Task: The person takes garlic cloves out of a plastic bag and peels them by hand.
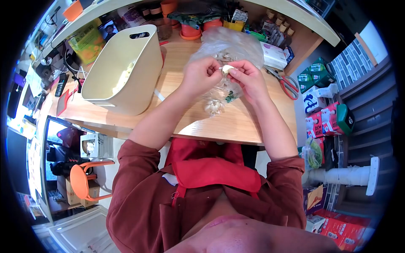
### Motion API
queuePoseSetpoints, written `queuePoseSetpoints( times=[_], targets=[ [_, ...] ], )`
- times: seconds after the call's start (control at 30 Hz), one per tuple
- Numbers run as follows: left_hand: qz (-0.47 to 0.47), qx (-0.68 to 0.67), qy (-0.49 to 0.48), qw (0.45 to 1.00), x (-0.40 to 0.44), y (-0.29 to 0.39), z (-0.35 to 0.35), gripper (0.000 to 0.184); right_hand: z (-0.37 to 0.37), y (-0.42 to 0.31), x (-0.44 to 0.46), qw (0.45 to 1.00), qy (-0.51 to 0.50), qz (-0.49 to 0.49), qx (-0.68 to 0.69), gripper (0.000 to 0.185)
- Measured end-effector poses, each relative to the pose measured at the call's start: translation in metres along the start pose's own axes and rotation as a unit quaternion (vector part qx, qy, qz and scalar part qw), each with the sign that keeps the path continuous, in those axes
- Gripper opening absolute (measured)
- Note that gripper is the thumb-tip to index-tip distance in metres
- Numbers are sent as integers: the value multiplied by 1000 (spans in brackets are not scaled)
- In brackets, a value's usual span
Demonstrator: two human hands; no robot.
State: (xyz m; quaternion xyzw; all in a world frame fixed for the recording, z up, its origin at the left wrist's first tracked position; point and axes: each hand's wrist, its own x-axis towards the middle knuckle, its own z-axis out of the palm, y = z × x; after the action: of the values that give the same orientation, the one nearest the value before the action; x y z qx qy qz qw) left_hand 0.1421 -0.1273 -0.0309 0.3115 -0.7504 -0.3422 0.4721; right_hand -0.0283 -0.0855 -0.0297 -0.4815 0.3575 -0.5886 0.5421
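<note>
Over the desk, my right hand (pixel 252 81) pinches a pale garlic clove (pixel 227 69) between thumb and fingers. My left hand (pixel 203 75) is closed in a pinch at the clove's left edge, where a whitish bit of skin shows at its fingertips. Below the hands a whole garlic bulb (pixel 214 106) lies on the wooden top. Behind and under them spreads a clear plastic bag (pixel 236 42), with garlic skins or bulbs visible through it. To the left stands a cream bin (pixel 143 80), tilted in view, with pale peeled cloves (pixel 125 77) inside.
Red-handled scissors (pixel 288 86) lie at the desk's right side, near a white tissue pack (pixel 273 55). Orange pots (pixel 190 31) and small bottles (pixel 280 31) line the back under a shelf. An orange stool (pixel 80 182) stands lower left; boxes (pixel 325 120) are stacked right.
</note>
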Motion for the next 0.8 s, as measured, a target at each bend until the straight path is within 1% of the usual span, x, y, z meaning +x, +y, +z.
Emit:
queuePoseSetpoints(
  times=[0.07, 0.17, 0.23, 0.27, 0.37, 0.47, 0.57, 0.67, 0.8],
  targets=[
    [13, 10, 28, 999, 2, -5, 1, 7, 0, -3, -2, 1000, -13, -4, 22, 19],
    [37, 27, 45, 998, 2, -4, 0, 6, 1, -3, -3, 999, -27, -7, 31, 19],
    [31, 20, 45, 998, 2, -5, 0, 7, 1, -2, -3, 999, -29, -5, 33, 19],
    [27, 17, 44, 998, 2, -5, 1, 8, 0, -2, -3, 999, -29, -4, 36, 19],
    [60, 18, 80, 995, 3, -4, 1, 15, -3, -1, -1, 999, -15, -4, 32, 19],
    [165, 100, 89, 977, 5, 3, -1, 26, -4, 0, 0, 1000, -12, -3, 28, 20],
    [210, 92, 48, 972, 4, 4, 1, 30, -2, -2, -1, 999, -21, 9, 29, 20],
    [242, 88, 39, 965, 5, 2, 1, 32, -2, -2, -1, 999, -33, 16, 32, 20],
    [248, 82, 38, 964, 3, -1, 3, 32, 3, -4, -3, 998, -23, 39, 32, 17]
  ],
)
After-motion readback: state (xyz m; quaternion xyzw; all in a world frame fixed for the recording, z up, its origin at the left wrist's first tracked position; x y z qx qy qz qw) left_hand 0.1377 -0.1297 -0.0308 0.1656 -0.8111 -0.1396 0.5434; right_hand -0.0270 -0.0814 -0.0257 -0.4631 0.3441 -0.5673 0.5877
